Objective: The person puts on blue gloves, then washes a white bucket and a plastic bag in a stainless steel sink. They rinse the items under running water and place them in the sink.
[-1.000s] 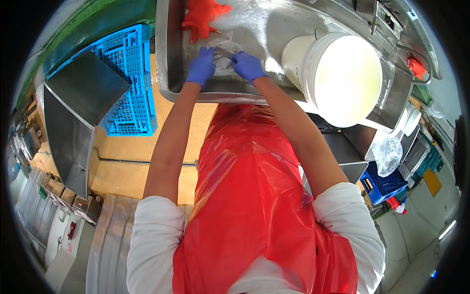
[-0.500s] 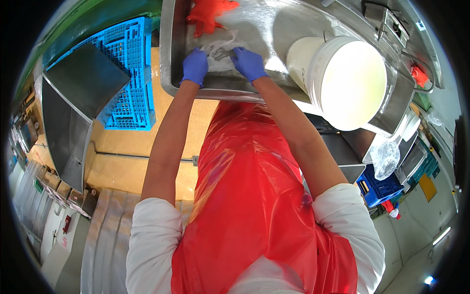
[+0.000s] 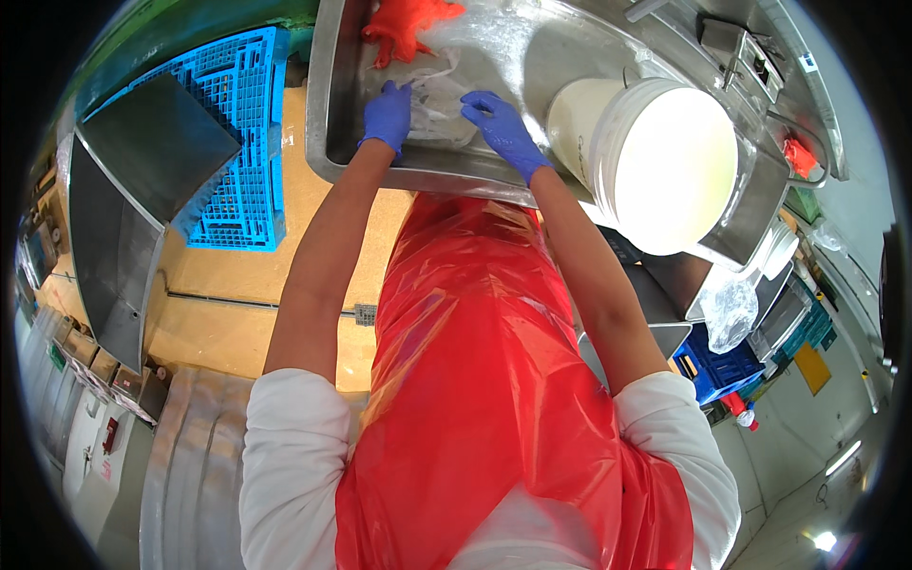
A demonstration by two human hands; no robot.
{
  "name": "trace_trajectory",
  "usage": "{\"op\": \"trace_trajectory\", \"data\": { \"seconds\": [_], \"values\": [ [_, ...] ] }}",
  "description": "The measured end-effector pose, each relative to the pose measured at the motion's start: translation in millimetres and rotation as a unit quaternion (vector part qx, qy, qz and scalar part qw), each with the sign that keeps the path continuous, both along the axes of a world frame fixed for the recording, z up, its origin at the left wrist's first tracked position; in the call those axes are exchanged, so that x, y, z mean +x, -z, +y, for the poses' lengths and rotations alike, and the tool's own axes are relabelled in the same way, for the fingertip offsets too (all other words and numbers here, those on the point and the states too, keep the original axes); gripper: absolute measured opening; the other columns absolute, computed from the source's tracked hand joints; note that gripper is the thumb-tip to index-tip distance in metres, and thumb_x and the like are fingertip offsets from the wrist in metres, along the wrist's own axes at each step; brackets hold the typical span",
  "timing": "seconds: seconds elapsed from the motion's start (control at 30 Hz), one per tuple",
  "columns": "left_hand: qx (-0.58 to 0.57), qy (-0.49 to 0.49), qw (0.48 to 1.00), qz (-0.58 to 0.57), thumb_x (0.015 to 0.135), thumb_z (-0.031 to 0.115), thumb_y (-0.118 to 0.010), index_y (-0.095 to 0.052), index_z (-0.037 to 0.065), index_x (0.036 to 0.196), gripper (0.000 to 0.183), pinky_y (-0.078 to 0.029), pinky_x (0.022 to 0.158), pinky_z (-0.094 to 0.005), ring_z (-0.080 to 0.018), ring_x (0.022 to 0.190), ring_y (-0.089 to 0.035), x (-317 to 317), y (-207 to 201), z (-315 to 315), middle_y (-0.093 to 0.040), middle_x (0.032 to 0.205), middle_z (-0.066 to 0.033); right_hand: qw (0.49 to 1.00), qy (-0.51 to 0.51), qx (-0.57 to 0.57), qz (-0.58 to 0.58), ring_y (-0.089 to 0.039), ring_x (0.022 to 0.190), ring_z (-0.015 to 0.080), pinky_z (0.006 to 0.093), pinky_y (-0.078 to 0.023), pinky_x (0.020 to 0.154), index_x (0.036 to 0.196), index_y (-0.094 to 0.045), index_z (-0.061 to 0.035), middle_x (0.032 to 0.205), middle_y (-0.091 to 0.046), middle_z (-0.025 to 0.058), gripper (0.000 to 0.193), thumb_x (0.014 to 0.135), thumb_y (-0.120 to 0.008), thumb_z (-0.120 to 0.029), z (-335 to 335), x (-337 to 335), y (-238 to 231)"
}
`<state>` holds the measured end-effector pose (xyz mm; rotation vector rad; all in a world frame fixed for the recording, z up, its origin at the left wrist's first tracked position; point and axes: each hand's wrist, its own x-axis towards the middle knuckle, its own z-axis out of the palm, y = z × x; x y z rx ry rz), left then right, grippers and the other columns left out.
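A crumpled clear plastic bag (image 3: 439,112) lies on the bottom of a steel sink (image 3: 418,178). My left hand (image 3: 387,118), in a blue glove, has its fingers closed at the bag's left edge. To the right of the bag is my right hand (image 3: 505,133), also blue-gloved, its thumb and forefinger apart and nothing visible in it. Beyond my left hand, red-orange gloves (image 3: 404,27) lie in a heap in the sink.
A large white bucket (image 3: 674,161) stands at the right of the sink. Left of me are a blue plastic pallet (image 3: 233,204) and a steel bin (image 3: 119,252). A blue crate (image 3: 717,366) and a clear bag (image 3: 730,312) are at the lower right.
My right hand has moved right, away from the bag, and its fingers have parted. My left hand has shifted slightly right, and the bag looks more spread out.
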<state>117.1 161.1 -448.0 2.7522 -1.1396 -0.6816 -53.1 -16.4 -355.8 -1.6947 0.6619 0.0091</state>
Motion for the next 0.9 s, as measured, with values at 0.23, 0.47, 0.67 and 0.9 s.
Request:
{"op": "trace_trajectory", "data": {
  "seconds": [0.23,0.47,0.67,0.9],
  "values": [
    [0.013,-0.001,1.000,0.000,0.097,0.027,-0.061,-0.059,0.013,0.135,0.041,-0.058,0.083,-0.0528,-0.0434,0.101,-0.069,12,-14,10,-0.060,0.126,-0.0252,0.954,0.116,0.277,0.024,-0.057,0.111,0.0126,0.0366,-0.048,0.099,0.116,-0.066,-0.0123,0.114,-0.062,-0.0013,0.020,0.103,-0.064,-0.027,-21,-25,-27],
    [-0.079,0.005,0.995,-0.061,0.088,0.031,-0.076,-0.060,0.013,0.143,0.060,-0.047,0.109,-0.0443,-0.0395,0.127,-0.058,20,-75,15,-0.057,0.140,-0.0222,0.950,0.125,0.284,0.020,-0.054,0.105,0.0106,0.0320,-0.048,0.093,0.112,-0.067,-0.0108,0.108,-0.061,-0.0024,0.023,0.103,-0.063,-0.032,-25,-43,-41],
    [-0.310,-0.223,0.791,0.477,0.098,0.034,-0.068,-0.069,-0.002,0.119,0.041,-0.050,0.098,-0.0368,-0.0296,0.104,-0.064,-50,-182,-32,-0.069,0.115,-0.0200,0.989,0.009,0.141,-0.032,-0.057,0.092,0.0103,0.0292,-0.049,0.088,0.107,-0.068,-0.0053,0.096,-0.062,-0.0018,0.018,0.104,-0.064,-0.023,-14,-61,-96],
    [-0.285,-0.198,0.914,0.212,0.103,0.027,-0.062,-0.072,0.003,0.108,0.027,-0.050,0.074,-0.0387,-0.0365,0.070,-0.049,-137,-230,-63,-0.067,0.088,-0.0223,0.995,-0.068,0.066,-0.023,-0.066,0.113,0.0233,0.0359,-0.052,0.099,0.123,-0.067,-0.0003,0.120,-0.070,0.0140,0.030,0.102,-0.063,-0.021,-13,-120,-147]
  ]
}}
